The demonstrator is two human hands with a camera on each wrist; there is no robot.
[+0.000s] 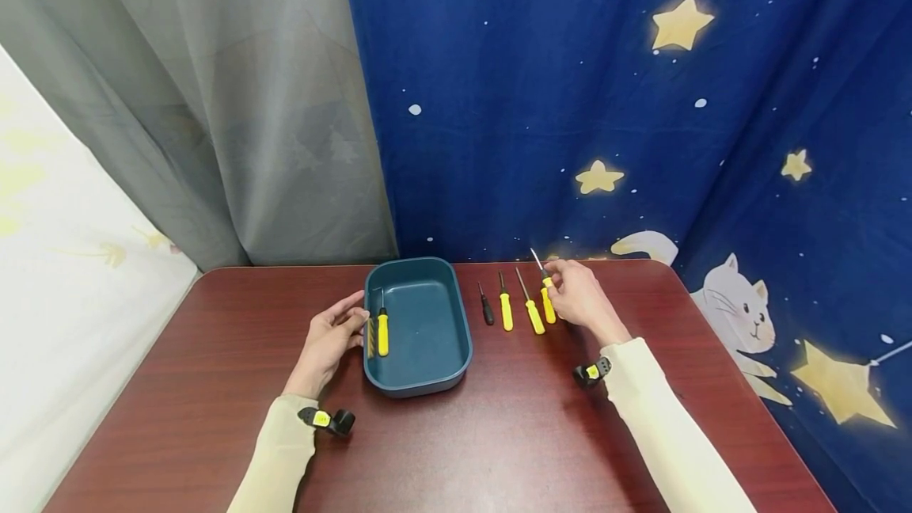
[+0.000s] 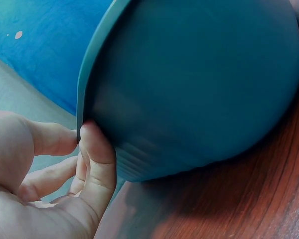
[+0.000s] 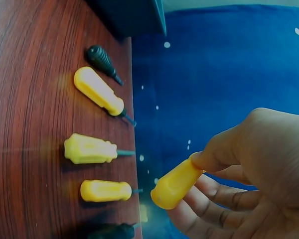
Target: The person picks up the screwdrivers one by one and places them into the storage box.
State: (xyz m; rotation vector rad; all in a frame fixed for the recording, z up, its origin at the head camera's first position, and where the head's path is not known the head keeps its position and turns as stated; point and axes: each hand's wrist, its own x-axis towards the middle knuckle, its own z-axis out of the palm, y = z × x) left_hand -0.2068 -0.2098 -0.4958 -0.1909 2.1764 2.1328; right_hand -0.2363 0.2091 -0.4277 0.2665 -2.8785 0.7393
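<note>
My left hand [image 1: 329, 341] pinches the left rim of a dark blue plastic bin [image 1: 461, 323] between thumb and fingers. The left wrist view shows the same pinch at the bin's rim [image 2: 87, 74]. Inside the bin, along its left wall, lies a yellow-handled screwdriver [image 1: 383, 335]. My right hand [image 1: 580, 299] holds another yellow-handled screwdriver [image 3: 177, 184] by its handle, raised off the table. Beside it on the table lies a row of screwdrivers: a small black one [image 1: 488, 310] and yellow-handled ones [image 1: 507, 313], [image 1: 534, 317], [image 1: 549, 307].
The reddish-brown wooden table [image 1: 456, 450] ends at a back edge just behind the bin. Blue and grey curtains [image 1: 499, 101] hang behind it. Another dark handle [image 3: 112, 231] lies at the row's near end in the right wrist view, mostly cut off.
</note>
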